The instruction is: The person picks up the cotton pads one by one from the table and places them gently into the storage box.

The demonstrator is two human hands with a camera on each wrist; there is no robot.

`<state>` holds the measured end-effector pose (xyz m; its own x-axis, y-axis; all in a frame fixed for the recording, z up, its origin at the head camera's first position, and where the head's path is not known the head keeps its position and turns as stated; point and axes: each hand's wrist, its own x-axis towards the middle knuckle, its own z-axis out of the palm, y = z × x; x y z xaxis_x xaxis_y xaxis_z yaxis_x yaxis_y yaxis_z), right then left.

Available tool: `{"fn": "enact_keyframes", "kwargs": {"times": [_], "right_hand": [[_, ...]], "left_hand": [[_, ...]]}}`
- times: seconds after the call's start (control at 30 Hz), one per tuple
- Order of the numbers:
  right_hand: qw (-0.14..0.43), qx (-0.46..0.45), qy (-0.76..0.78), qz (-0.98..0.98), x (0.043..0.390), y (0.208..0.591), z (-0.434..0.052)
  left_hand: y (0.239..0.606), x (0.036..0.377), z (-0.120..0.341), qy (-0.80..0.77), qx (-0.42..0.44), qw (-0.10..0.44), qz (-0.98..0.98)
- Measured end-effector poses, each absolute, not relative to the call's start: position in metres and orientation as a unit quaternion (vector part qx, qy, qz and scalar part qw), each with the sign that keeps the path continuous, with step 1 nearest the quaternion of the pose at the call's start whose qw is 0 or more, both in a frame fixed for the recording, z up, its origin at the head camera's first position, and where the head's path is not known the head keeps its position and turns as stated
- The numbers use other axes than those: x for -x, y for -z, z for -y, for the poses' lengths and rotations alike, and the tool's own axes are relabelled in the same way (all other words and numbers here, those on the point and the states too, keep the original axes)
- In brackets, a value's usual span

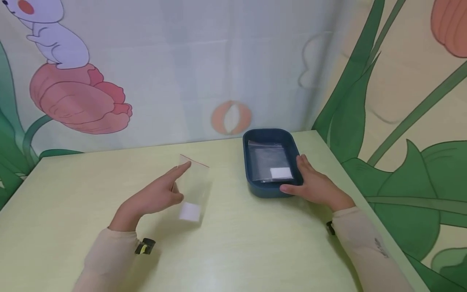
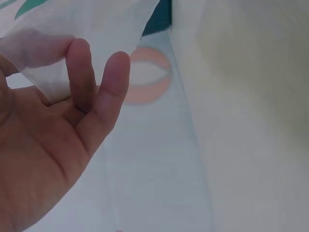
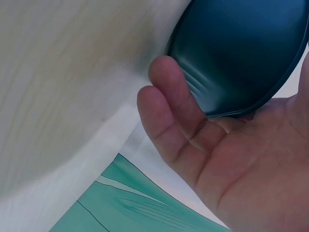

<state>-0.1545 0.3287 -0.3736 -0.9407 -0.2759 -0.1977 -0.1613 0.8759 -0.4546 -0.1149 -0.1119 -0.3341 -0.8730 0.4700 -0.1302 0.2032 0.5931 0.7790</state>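
Observation:
My left hand [image 1: 155,196] holds a clear zip bag [image 1: 197,188] by its left edge, over the table left of the middle. The bag has a thin red line along its top and a white label [image 1: 189,211] near its bottom. In the left wrist view the clear film [image 2: 111,24] passes among the bent fingers. My right hand [image 1: 316,184] grips a dark blue box [image 1: 262,191] at its near right corner, thumb on the front and fingers along the right side. More clear bagging [image 1: 266,158] with a white label lies inside the box.
The pale wooden table [image 1: 233,251] ends at a hanging cloth [image 1: 175,81] printed with flowers and a white animal. Large green leaves are printed on the cloth [image 1: 401,182] along the right edge. The box stands near the table's back right corner.

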Motion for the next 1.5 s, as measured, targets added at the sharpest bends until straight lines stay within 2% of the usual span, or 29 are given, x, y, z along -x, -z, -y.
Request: {"fn": "enact_keyframes", "kwargs": {"times": [0.73, 1.0, 1.3, 1.5], "right_hand": [[0.124, 0.105, 0.219, -0.962, 0.154, 0.377, -0.312], [0.124, 0.105, 0.221, -0.962, 0.153, 0.376, -0.305], [0.130, 0.106, 0.221, -0.961, 0.150, 0.372, -0.305], [0.128, 0.109, 0.225, -0.960, 0.147, 0.371, -0.305]], "left_hand": [[0.288, 0.176, 0.005, -0.454, -0.278, 0.147, -0.834], [0.296, 0.196, -0.022, -0.462, -0.276, 0.133, -0.832], [0.324, 0.221, -0.050, -0.479, -0.256, 0.124, -0.831], [0.336, 0.228, -0.071, -0.476, -0.217, 0.148, -0.839]]}}
